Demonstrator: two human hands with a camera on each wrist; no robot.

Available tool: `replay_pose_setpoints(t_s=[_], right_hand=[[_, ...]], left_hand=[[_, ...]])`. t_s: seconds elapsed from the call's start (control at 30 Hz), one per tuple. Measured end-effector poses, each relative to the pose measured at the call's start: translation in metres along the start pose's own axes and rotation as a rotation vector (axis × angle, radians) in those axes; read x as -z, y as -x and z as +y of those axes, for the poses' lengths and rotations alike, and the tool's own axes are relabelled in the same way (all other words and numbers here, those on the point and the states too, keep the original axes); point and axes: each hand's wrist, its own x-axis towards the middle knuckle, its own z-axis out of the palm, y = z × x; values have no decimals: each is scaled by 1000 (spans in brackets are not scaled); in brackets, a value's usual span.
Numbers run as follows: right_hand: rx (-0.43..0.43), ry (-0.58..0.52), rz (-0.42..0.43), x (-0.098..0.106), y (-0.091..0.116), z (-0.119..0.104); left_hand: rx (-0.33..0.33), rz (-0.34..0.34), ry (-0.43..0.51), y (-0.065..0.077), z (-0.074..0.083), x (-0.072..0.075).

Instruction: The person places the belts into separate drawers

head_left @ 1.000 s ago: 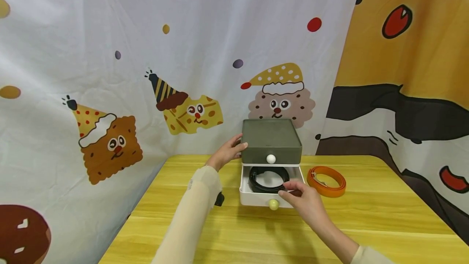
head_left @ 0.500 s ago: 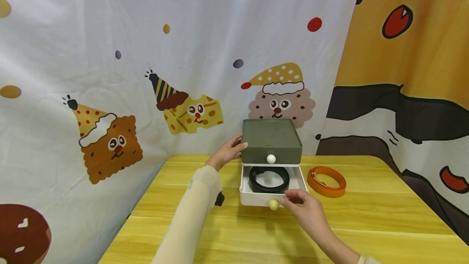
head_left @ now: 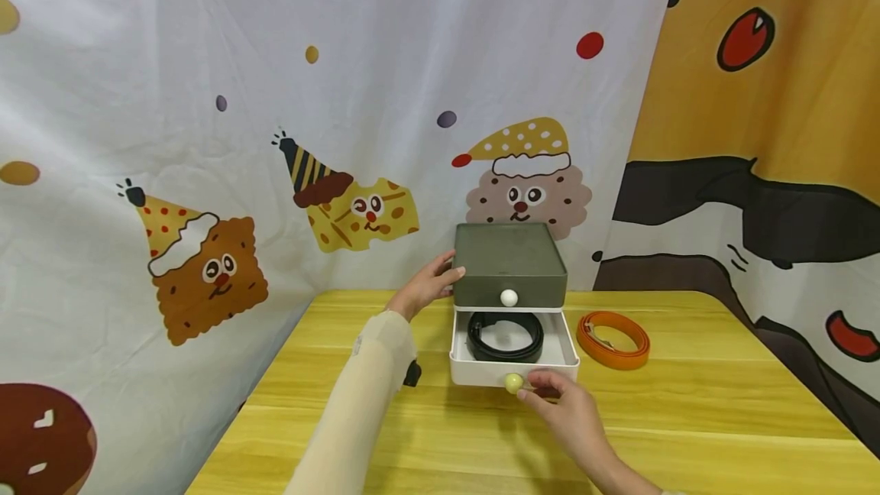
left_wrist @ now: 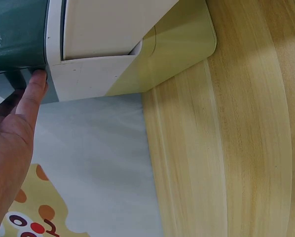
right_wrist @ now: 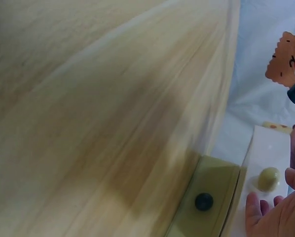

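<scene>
A small drawer unit (head_left: pixel 509 250) with a dark green top stands at the back of the table. Its white drawer (head_left: pixel 481 374) is pulled out, and a coiled black belt (head_left: pixel 505 354) lies inside. My left hand (head_left: pixel 426 286) rests against the unit's left side, its fingers fairly straight along the dark green part in the left wrist view. At the front of the white drawer, my right hand (head_left: pixel 567 411) has its thumb and fingertips right at the round yellow-green knob (head_left: pixel 513 383). The right wrist view shows the thumb spread from the fingers around this knob (right_wrist: pixel 269 179).
A coiled orange belt (head_left: pixel 629 360) with a metal buckle lies right of the unit on the wooden table (head_left: pixel 715 388). Below the white drawer is a yellowish drawer (right_wrist: pixel 216 185) with a dark knob. A printed curtain (head_left: pixel 385 59) hangs close behind.
My right hand has moved from the black belt and the drawer's front rim down and left to the knob. The left hand stays on the unit's side; the drawer has not moved.
</scene>
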Motion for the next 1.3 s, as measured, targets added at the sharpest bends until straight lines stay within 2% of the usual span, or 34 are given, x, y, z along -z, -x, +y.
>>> replay_pose_setpoints(t_s=[0.3,0.93,1.3], right_hand=[[25,-26,15,-10,-1,7],[-72,-56,55,-19,-7,10],[-41,-62,82,-21,-11,11]], left_hand=[[5,1,1,0,0,-1],[4,-3,-3,-1,1,-2],[0,0,8,-1,0,-1]])
